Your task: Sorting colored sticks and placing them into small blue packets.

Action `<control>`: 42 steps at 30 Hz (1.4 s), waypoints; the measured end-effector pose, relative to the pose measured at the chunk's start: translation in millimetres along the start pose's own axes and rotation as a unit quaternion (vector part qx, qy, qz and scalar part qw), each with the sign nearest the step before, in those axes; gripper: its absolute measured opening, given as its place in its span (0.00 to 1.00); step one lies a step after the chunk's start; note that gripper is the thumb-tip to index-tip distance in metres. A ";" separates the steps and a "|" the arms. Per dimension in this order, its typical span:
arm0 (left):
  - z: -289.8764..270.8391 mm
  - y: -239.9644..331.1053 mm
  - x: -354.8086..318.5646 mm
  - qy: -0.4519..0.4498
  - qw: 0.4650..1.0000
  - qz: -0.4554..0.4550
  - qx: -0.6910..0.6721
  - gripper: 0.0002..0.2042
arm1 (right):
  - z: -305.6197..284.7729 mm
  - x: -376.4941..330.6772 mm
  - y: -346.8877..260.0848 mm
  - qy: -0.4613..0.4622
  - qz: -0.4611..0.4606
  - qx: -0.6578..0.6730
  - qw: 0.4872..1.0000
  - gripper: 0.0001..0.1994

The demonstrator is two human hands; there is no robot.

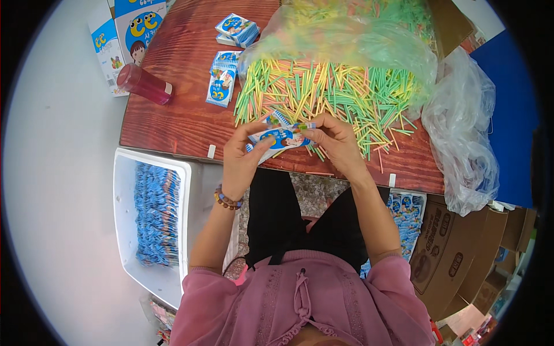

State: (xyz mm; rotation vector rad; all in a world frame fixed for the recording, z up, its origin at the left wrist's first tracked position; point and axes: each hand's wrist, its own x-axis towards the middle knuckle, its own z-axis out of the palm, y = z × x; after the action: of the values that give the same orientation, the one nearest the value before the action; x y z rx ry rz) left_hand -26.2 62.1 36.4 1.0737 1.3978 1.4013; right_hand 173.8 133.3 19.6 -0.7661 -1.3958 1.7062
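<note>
Over the table's near edge, my left hand (pixel 241 157) and my right hand (pixel 340 149) hold a small blue and white packet (pixel 281 138) between thumbs and fingers. The left pinches its left side, with another packet's striped edge (pixel 277 118) showing behind. My right fingertips grip the upper right corner; whether the packet is open there I cannot make out. Just beyond my hands spreads a pile of thin yellow, green and pink sticks (pixel 323 92), partly under a clear plastic bag (pixel 352 43). Similar packets (pixel 221 86) lie left of the pile, with a small stack (pixel 236 30) farther back.
On the red wooden table (pixel 179 57) lies a pink bottle (pixel 145 84). A white foam box (pixel 186 230) with rows of packets (pixel 156 213) stands lower left. Crumpled plastic (pixel 461 127) hangs off the right edge above cardboard boxes (pixel 447 254). More packets (pixel 405 222) sit below the table.
</note>
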 end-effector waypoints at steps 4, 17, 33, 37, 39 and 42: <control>16.5 -7.3 -13.5 0.000 0.983 -0.038 -0.181 0.08 | -0.6 -11.0 7.4 0.012 0.033 0.050 0.998 0.05; 31.5 -13.4 -30.1 0.039 0.980 -0.066 -0.183 0.07 | -0.3 -20.8 20.9 0.010 0.028 0.065 0.997 0.07; 39.1 -17.4 -32.0 0.092 0.935 -0.131 -0.317 0.08 | 2.6 -36.3 6.9 -0.044 -0.135 -0.095 0.985 0.12; 29.6 -26.1 -37.8 0.072 0.969 -0.083 -0.223 0.09 | -0.4 -36.9 9.2 -0.052 -0.169 -0.124 0.976 0.06; 31.7 -25.7 -39.0 0.088 0.970 -0.068 -0.216 0.09 | -10.6 -43.3 -0.4 -0.032 -0.131 -0.111 0.985 0.06; 23.2 -26.6 -39.8 0.115 0.954 -0.088 -0.264 0.08 | -41.5 -54.6 -24.5 0.085 -0.114 -0.428 0.893 0.08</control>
State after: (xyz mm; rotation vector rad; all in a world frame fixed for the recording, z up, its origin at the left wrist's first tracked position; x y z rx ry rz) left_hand 6.5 29.7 9.8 0.4416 1.1402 1.6747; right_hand 241.1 109.3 33.3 -1.1220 -2.0246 0.7647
